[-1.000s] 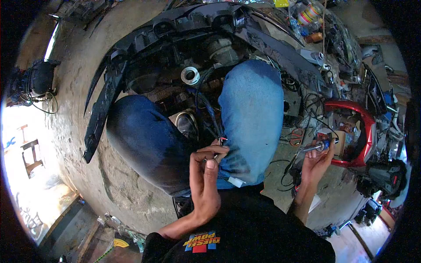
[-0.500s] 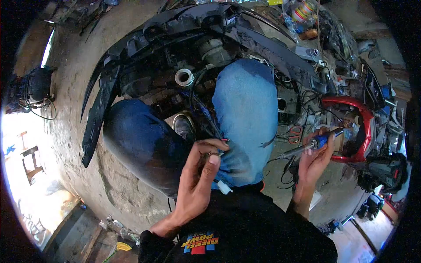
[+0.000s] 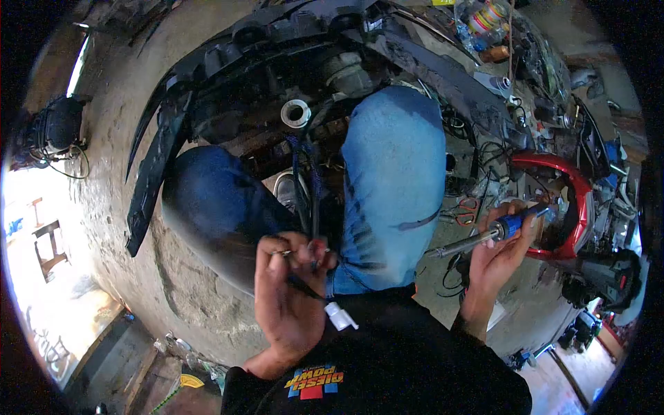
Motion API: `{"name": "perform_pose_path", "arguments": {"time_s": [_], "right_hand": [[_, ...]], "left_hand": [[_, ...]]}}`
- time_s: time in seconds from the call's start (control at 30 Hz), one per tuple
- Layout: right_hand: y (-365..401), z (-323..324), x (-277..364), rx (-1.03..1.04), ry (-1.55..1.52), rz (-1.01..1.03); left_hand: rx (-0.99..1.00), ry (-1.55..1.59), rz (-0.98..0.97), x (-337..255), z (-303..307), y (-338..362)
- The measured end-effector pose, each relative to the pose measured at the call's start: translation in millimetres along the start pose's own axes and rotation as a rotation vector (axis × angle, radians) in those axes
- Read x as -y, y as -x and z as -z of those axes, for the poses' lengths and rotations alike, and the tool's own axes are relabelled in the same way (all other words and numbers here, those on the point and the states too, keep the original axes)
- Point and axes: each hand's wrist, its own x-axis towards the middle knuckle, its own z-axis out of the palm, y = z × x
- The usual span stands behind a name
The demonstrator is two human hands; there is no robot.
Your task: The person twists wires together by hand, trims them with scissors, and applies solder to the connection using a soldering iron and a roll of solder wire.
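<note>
My left hand (image 3: pixel 287 297) is closed on the dark wires (image 3: pixel 304 194), with a white plug (image 3: pixel 340 317) dangling just below. My right hand (image 3: pixel 501 256) grips the soldering iron (image 3: pixel 477 238).

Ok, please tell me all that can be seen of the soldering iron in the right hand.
The soldering iron has a blue, seemingly plastic handle and a long grey metal shaft. It lies tilted, its tip pointing left and down toward the jeans, the handle end up to the right. The right hand grips the handle; nothing else clearly touches it.
</note>
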Motion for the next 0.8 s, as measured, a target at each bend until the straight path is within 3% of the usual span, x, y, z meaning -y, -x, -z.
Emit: {"name": "perform_pose_path", "arguments": {"time_s": [0.2, 0.3, 0.33, 0.5, 0.53, 0.6, 0.67, 0.8], "right_hand": [[9, 15, -7, 0.338, -0.142, 0.065], [11, -8, -16, 0.723, -0.208, 0.082], [18, -9, -17, 0.666, -0.249, 0.025], [10, -44, -15, 0.919, -0.234, -0.454], [-12, -71, 12, 1.094, -0.005, -0.725], [-15, -92, 17, 1.31, 0.235, -0.568], [17, -111, -16, 1.315, 0.196, 0.288], [16, -149, -47, 1.235, 0.347, 0.716]], "left_hand": [[-0.046, 0.102, -0.211, -25, 11, 3], [-0.046, 0.108, -0.249, -26, -1, -1], [-0.02, 0.118, -0.297, -22, 0, -2], [0.007, 0.179, -0.338, -25, -6, -2], [0.015, 0.184, -0.35, -25, -7, -3], [-0.035, 0.194, -0.363, -27, -8, -1], [-0.033, 0.204, -0.376, -29, -9, -1], [0.026, 0.214, -0.373, -32, -8, -1]]}}
